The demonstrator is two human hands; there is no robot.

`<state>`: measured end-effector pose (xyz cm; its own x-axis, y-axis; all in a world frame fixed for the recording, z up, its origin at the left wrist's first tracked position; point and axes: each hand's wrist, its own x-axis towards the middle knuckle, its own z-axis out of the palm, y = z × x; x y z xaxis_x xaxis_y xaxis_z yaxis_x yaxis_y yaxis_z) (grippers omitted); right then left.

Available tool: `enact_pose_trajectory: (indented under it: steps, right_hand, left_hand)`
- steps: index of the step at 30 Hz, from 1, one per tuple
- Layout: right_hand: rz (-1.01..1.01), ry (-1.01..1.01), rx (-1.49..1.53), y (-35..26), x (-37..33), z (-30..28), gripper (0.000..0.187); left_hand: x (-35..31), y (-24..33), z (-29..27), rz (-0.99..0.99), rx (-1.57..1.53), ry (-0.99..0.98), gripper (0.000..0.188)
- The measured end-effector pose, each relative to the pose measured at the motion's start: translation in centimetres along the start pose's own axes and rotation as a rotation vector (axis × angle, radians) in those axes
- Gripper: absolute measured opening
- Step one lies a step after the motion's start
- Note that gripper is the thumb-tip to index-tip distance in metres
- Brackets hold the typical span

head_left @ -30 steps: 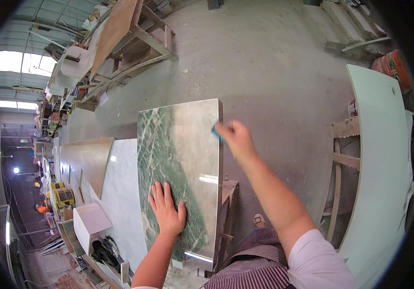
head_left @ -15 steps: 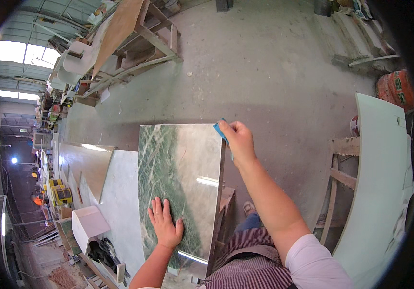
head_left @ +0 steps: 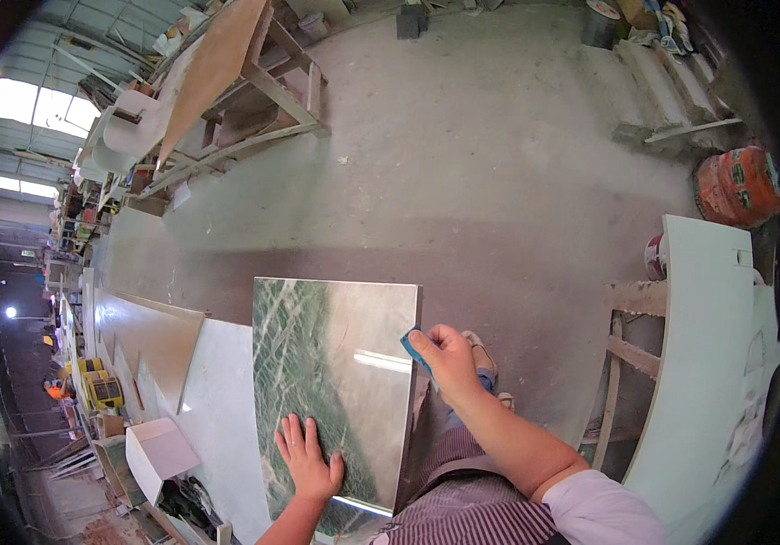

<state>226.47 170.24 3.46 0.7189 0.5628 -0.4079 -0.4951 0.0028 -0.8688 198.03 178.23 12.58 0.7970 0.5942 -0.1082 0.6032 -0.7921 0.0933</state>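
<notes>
A glossy stone slab (head_left: pixel 373 341), veined green on its left and cloudy beige on its right, lies in front of me. Spread flat on its green part, fingers apart, is my left hand (head_left: pixel 309 461). My right hand (head_left: pixel 453 359) pinches a small thin blue pad (head_left: pixel 417 348) between thumb and fingers. The pad touches the slab's right edge, partway down from the far corner. My fingers cover some of the pad, so its exact kind is unclear.
Left of the slab is a white tabletop (head_left: pixel 227 363) with a brown sheet (head_left: pixel 163 336) and a white box (head_left: pixel 158 450). A pale panel (head_left: pixel 699 363) rests on a wooden stand (head_left: pixel 637 298) at right. An orange sack (head_left: pixel 740 186) sits beyond it. A wooden bench (head_left: pixel 274 98) stands far left.
My right hand has slid the blue pad toward me along the slab's right edge, away from the far corner. My left hand stays on the slab. The view has shifted slightly.
</notes>
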Motion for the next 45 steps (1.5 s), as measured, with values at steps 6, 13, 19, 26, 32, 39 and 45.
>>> enact_pose_trajectory:
  steps: [6,13,19,26,32,39,45]
  right_hand:
    - [-0.044,0.146,0.063,-5.5,9.5,-0.8,0.032]
    - [0.367,0.026,0.245,-4.4,7.1,-5.9,0.026]
    - [0.433,-0.437,0.093,-9.0,3.1,-7.8,0.019]
    - [0.417,-0.742,0.178,-10.7,3.3,-6.9,0.034]
    - [0.696,-0.839,0.141,-9.3,6.0,-9.3,0.025]
    - [0.97,-0.611,0.576,-6.1,5.5,-9.3,0.03]
    - [1.006,-0.678,0.476,-5.0,3.8,-9.1,0.031]
  left_hand:
    - [0.3,-0.1,0.3,0.007,-0.021,-0.014,0.074]
    - [1.6,0.5,-0.7,-0.071,-0.072,0.082,0.05]
    - [16.4,7.7,-7.8,-0.023,-0.461,0.026,0.027]
    - [26.6,14.6,-9.7,0.251,-0.532,-0.533,0.02]
    - [32.6,14.9,-9.1,0.068,-0.53,-0.747,0.028]
    - [37.6,15.0,-4.1,-0.119,-0.341,-1.024,0.037]
    - [38.5,14.3,-3.3,-0.132,-0.27,-1.281,0.043]
